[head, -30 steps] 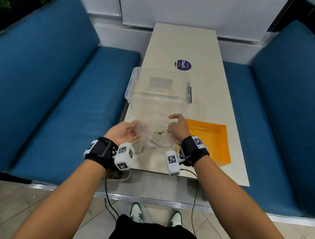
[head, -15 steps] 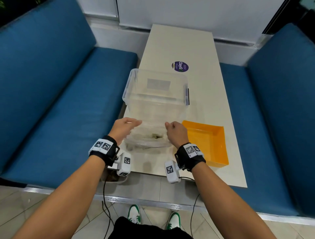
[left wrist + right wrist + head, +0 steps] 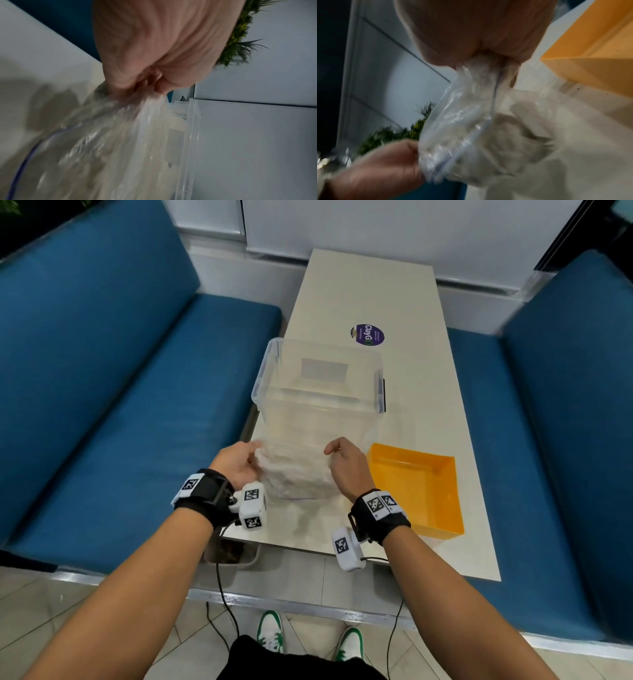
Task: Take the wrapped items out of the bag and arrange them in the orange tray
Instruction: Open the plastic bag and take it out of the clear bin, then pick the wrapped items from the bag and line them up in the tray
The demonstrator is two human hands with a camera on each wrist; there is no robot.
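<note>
Clear crinkled plastic, a zip bag [image 3: 296, 470] with a blue seal line, held up off the cream table [image 3: 428, 412] between both hands, just in front of the clear storage bin [image 3: 318, 392]. Left hand [image 3: 238, 463] gripping the bag's left edge, right hand [image 3: 346, 465] gripping its right edge, fingers curled round bunched film on each side.

From the head view, only a pale blur inside the bag. From the left wrist view, fingers [image 3: 147, 83] pinched on gathered plastic, the blue seal [image 3: 24, 159] curving below, the bin's rim [image 3: 192, 135] close behind. From the right wrist view, the orange tray [image 3: 590, 51] just to the right, the left hand [image 3: 376, 169] across at the far edge, the bag's shadow on the tabletop; wrapped items too blurred to make out.

Compared with half a second ago: bag raised from the table and pulled more upright, hands higher and nearer the bin.

Tray empty on the table at the right, near the front edge. Round purple sticker [image 3: 367, 335] beyond the bin. Blue bench seats [image 3: 120, 405] on both sides, pale wall panels behind, tiled floor and green-and-white shoes [image 3: 270, 631] below.
</note>
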